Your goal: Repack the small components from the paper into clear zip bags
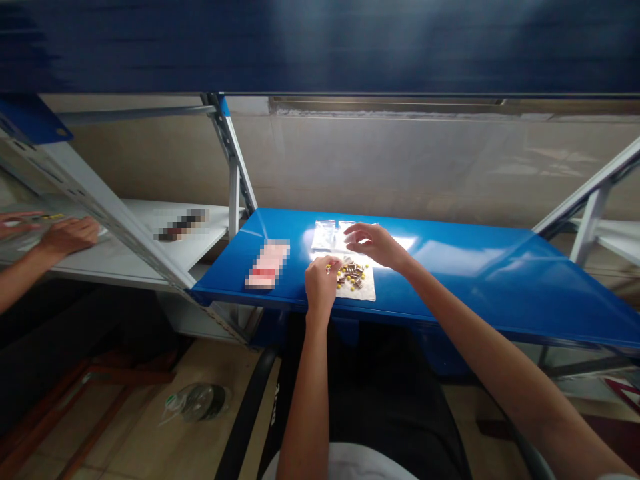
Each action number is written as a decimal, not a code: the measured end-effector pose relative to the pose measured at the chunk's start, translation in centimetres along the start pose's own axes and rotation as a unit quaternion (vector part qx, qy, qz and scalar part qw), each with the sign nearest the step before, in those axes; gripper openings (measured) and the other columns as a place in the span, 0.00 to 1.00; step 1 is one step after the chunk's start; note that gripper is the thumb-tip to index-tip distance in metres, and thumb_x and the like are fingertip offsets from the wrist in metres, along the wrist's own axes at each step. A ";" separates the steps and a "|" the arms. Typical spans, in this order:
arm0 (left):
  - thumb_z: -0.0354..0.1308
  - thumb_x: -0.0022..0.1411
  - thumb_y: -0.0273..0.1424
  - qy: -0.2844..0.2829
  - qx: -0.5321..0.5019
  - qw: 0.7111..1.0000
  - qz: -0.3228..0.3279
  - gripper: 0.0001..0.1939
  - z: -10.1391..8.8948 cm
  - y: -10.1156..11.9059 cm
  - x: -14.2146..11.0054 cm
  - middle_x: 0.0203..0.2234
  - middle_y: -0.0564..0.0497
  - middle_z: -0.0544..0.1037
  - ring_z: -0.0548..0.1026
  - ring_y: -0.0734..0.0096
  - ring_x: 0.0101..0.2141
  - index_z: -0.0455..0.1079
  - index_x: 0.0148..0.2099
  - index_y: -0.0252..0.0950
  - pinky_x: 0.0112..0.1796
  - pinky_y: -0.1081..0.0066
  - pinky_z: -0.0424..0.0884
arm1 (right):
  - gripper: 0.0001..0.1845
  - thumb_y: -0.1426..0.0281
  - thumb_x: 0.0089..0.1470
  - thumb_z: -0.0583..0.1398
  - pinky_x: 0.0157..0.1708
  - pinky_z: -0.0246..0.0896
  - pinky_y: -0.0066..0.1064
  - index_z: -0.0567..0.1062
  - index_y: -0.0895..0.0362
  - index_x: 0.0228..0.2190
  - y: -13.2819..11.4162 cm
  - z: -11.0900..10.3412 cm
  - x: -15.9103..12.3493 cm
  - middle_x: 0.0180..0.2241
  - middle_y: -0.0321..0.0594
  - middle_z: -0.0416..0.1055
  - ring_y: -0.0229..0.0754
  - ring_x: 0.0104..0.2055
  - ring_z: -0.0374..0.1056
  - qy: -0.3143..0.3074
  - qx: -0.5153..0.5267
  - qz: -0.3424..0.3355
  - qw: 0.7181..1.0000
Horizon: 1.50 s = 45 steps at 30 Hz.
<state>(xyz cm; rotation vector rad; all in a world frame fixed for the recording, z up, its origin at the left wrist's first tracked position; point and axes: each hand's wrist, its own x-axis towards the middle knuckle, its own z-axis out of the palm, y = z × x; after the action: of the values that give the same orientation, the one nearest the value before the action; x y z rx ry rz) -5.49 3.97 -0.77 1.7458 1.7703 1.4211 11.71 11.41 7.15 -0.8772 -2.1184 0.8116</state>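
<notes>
On the blue shelf [450, 267] lies a white sheet [363, 291] with several small yellow and brown parts [353, 273] heaped on it. My left hand [321, 283] is closed in a pinch at the sheet's left edge, holding a small yellow piece. My right hand [373, 243] hovers just behind the heap, fingers curled, apparently pinching something too small to name. Behind the sheet lie clear plastic bags [325, 235].
A blurred pink item [267, 265] lies on the shelf's left part. Another person's hands [60, 235] rest on the white shelf [145, 233] at left, beyond a grey slanted post [105, 207]. A plastic-wrapped object [197, 401] lies on the floor.
</notes>
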 end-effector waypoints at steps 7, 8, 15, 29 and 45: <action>0.63 0.66 0.35 0.017 -0.051 0.998 -0.018 0.08 -0.3 0.7 0.6 0.42 0.46 0.81 0.79 0.62 0.42 0.76 0.46 0.39 0.44 0.66 0.73 | 0.15 0.56 0.53 0.67 0.41 0.74 0.39 0.77 0.55 0.32 0.3 0.0 -1.1 0.35 0.43 0.79 0.46 0.38 0.76 0.092 0.039 0.031 0.995; 0.65 0.65 0.37 0.012 -0.084 0.996 -0.028 0.11 -0.3 0.8 0.7 0.44 0.45 0.81 0.79 0.62 0.43 0.75 0.47 0.39 0.44 0.66 0.73 | 0.16 0.55 0.52 0.68 0.41 0.74 0.40 0.76 0.55 0.32 0.1 0.1 -1.4 0.34 0.42 0.79 0.46 0.38 0.76 0.117 0.072 0.045 0.990; 0.60 0.68 0.39 -0.057 -0.286 0.954 -0.075 0.13 -0.3 1.7 2.0 0.42 0.44 0.83 0.81 0.62 0.44 0.70 0.49 0.37 0.41 0.68 0.77 | 0.23 0.58 0.42 0.76 0.51 0.74 0.45 0.72 0.53 0.31 0.0 2.1 -4.7 0.36 0.40 0.81 0.47 0.41 0.79 0.172 0.347 0.129 0.913; 0.60 0.68 0.38 -0.150 -0.267 0.952 -0.021 0.16 1.2 3.8 3.9 0.46 0.42 0.81 0.82 0.62 0.43 0.74 0.55 0.37 0.39 0.69 0.78 | 0.18 0.59 0.41 0.77 0.59 0.69 0.43 0.77 0.53 0.27 1.6 2.7 -6.8 0.37 0.41 0.82 0.51 0.49 0.78 0.221 0.432 0.169 0.858; 0.58 0.59 0.17 -0.121 -0.012 0.989 0.088 0.12 8.9 3.3 15.8 0.30 0.48 0.79 0.77 0.65 0.35 0.79 0.40 0.35 0.44 0.66 0.73 | 0.22 0.69 0.40 0.64 0.28 0.63 0.32 0.71 0.55 0.41 8.8 -0.3 -1.6 0.29 0.36 0.76 0.43 0.29 0.71 0.297 0.059 0.230 0.925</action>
<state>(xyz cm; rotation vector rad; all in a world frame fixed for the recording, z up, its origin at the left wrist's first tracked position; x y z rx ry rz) -0.38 20.95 4.23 2.0084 1.5008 1.2245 15.80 15.34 0.16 -1.3785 -1.3391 0.7621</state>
